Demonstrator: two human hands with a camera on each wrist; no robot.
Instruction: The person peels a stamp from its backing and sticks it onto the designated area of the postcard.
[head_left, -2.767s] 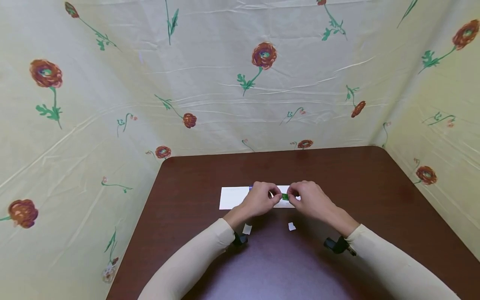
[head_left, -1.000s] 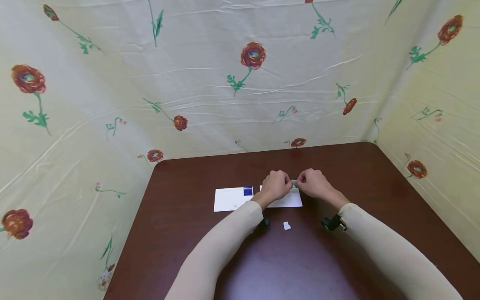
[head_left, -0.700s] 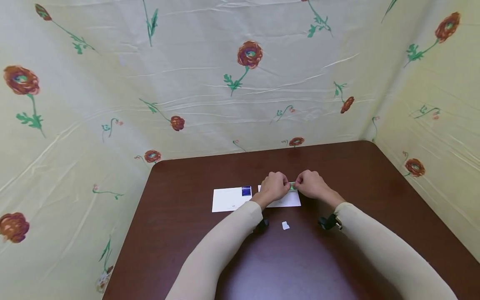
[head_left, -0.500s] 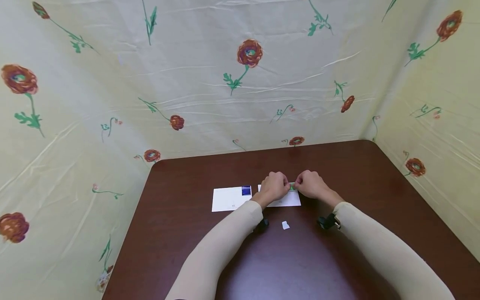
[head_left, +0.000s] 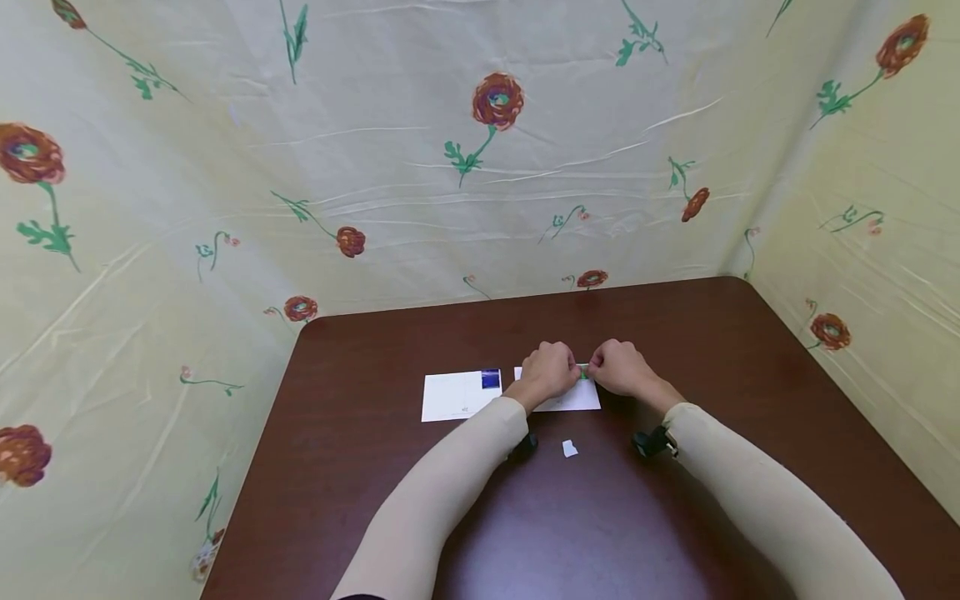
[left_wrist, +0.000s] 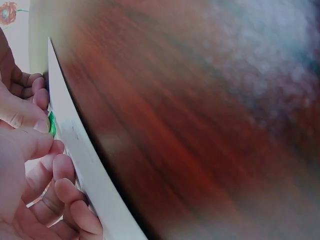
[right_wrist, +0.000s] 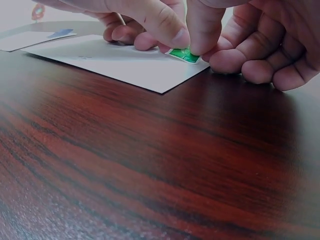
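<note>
Between my two hands is a small green stamp (right_wrist: 184,55), low over the far right corner of a white envelope (head_left: 570,402). My left hand (head_left: 550,371) pinches the stamp's left side between thumb and finger, and its forearm crosses in front of the envelope's left part. From the other side, my right hand (head_left: 621,367) pinches the right edge, its other fingers curled down by the tabletop. In the left wrist view only a green sliver of the stamp (left_wrist: 52,124) shows between the fingertips.
Left of my hands lies a second white envelope (head_left: 453,398) with a blue stamp (head_left: 491,379) at its upper right corner. A white paper scrap (head_left: 569,448) is nearer on the brown table (head_left: 390,483). Floral sheeting (head_left: 360,150) hangs around the table.
Since the oldest frame both hands have carried the green stamp from over the right envelope's middle to its far right corner. Over the last second they hold there; the head view shifts slightly.
</note>
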